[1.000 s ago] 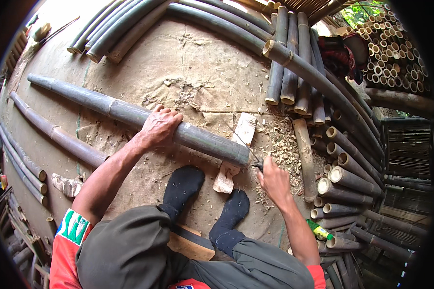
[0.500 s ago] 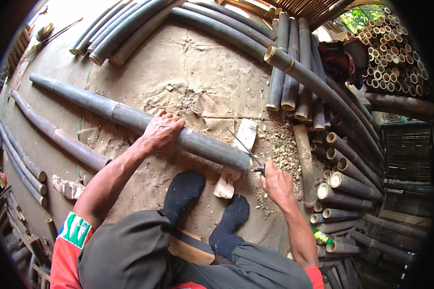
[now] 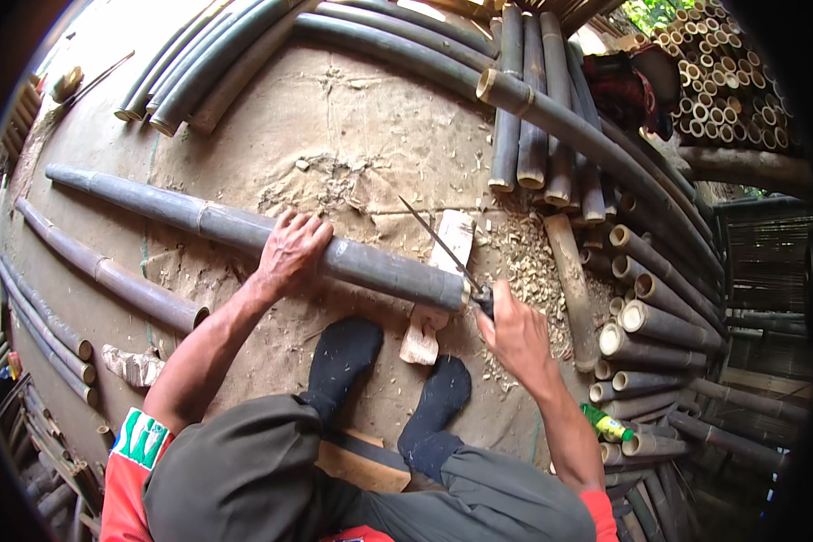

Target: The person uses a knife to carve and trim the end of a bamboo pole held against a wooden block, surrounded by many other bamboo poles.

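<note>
A long dark bamboo pole lies slantwise before me, its cut right end resting on a pale wooden block. My left hand presses down on the pole from above, fingers curled over its far side. At the cut end, my right hand grips the black handle of a long, narrow-bladed tool. Its thin dark blade slopes up and left across the pole's end, with the tip beyond the far side. Whether it is a saw, a file or a knife, I cannot tell.
Pale wood chips lie thick right of the block. Stacked bamboo poles fill the right side, with a green bottle among them. Another bamboo pole lies at left. My socked feet are close below the pole.
The blade has slid up and left, so more of it shows past the pole's far side. My right hand stays by the cut end, and my left hand keeps its hold. The whole view has shifted slightly.
</note>
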Demonstrator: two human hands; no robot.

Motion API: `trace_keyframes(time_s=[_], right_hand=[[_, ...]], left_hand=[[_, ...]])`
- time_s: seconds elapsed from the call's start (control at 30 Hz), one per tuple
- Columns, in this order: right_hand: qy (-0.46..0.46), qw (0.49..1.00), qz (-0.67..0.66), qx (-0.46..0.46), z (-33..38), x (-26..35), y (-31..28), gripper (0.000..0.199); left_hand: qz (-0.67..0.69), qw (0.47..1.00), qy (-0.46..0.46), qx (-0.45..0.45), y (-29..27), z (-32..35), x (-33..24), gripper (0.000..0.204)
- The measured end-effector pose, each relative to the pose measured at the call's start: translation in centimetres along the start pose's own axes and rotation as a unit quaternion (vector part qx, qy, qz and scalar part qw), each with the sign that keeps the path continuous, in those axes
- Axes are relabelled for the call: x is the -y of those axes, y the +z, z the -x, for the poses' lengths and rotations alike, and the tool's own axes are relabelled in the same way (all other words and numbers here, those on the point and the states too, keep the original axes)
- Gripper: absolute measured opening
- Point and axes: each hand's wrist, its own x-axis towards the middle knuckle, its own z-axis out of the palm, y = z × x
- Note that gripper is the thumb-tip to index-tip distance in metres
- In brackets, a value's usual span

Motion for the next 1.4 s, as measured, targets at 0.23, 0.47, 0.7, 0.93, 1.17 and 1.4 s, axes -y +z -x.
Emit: trace_keyframes(time_s=[0.23, 0.47, 0.7, 0.93, 1.17, 1.4], right_hand=[[0.024, 0.999, 0.022, 0.031, 2.4, -4.6, 5.0, 0.031], [-0.018, 0.995, -0.074, -0.059, 0.1, 2.7, -2.9, 0.031], [0.046, 0.993, 0.068, 0.086, 0.5, -3.9, 3.7, 0.034], [-0.107, 0.981, -0.106, -0.118, 0.2, 2.7, -2.4, 0.035], [0.056, 0.996, 0.022, 0.070, 1.5, -1.8, 1.7, 0.035], [-0.135, 0.966, -0.131, -0.178, 1.0, -0.4, 1.0, 0.030]], left_hand=[[0.003, 0.999, 0.006, -0.037, 0.7, -0.4, -0.6, 0.044], [0.002, 1.000, -0.011, -0.016, 0.5, 0.2, 0.1, 0.045], [-0.014, 1.000, -0.001, -0.024, 0.9, -0.2, 0.2, 0.048], [-0.020, 1.000, -0.013, -0.013, 0.5, 1.0, -0.2, 0.045], [-0.008, 1.000, -0.012, -0.018, 0.4, 0.3, -0.7, 0.045], [-0.039, 0.995, 0.001, -0.096, 1.0, 0.8, -0.7, 0.049]])
